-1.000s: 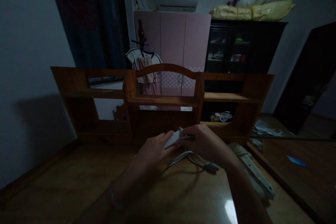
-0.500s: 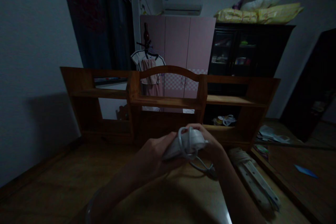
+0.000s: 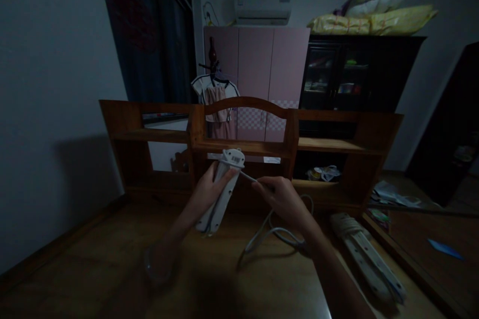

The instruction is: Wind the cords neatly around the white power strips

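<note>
My left hand [image 3: 207, 190] is wrapped round a white power strip [image 3: 225, 199], which it holds up at a slant above the wooden surface. The strip's underside, with screw holes and a label, faces me. A pale cord [image 3: 248, 176] is wound across the strip's upper end and runs taut to my right hand [image 3: 279, 194], which pinches it between closed fingers. Below my right hand the rest of the cord hangs in loose loops down to the surface. To the right lies a second power strip [image 3: 368, 256] with its cord wrapped round one end.
A wooden shelf unit [image 3: 241, 146] stands along the far edge of the wooden surface [image 3: 179, 269]. A small bundle with white plastic [image 3: 329, 173] sits in its right compartment. A wall [image 3: 48, 109] bounds the left side. A blue card [image 3: 444, 248] lies beyond the right edge.
The power strip has turned more upright and moved left with my left hand. My right hand has drawn away from it, pulling the cord taut. More loose cord now shows below.
</note>
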`<state>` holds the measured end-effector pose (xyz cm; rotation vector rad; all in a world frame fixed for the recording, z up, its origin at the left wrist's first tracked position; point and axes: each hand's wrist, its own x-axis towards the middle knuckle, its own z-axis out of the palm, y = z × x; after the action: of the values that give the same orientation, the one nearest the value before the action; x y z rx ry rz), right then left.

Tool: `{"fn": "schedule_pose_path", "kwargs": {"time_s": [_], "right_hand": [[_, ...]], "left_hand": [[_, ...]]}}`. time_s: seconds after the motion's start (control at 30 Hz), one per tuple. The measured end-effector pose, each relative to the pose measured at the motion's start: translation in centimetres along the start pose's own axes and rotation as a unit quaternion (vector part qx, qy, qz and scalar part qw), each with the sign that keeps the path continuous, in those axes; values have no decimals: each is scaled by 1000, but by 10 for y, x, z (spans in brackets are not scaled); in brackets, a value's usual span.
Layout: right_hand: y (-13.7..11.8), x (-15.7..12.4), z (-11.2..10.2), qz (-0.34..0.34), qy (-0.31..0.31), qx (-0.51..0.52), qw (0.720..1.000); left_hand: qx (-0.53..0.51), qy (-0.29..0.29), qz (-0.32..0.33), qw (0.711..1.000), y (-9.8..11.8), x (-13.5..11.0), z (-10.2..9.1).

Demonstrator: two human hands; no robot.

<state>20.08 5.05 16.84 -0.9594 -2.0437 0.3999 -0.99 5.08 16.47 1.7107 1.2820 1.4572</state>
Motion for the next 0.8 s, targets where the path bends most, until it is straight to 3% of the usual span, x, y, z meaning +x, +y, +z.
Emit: {"fn": "schedule_pose_path", "kwargs": {"time_s": [0.13, 0.3, 0.47, 0.63, 0.8], "right_hand": [[-6, -4, -17, -16, 2, -22, 1000], [-16, -10, -37, -44, -32, 22, 998], [-16, -15, -47, -24, -67, 16, 997], [-12, -18, -56, 8, -113, 25, 993], [-15, -25, -69, 11, -196, 75, 978]], "left_hand": [[-47, -79, -41, 995, -14, 6, 0], [60, -107, -7, 992, -18, -1, 17], [147, -219, 5, 964, -11, -17, 33], [140, -337, 0, 931, 0, -34, 37], [97, -434, 32, 895, 20, -49, 36]]}}
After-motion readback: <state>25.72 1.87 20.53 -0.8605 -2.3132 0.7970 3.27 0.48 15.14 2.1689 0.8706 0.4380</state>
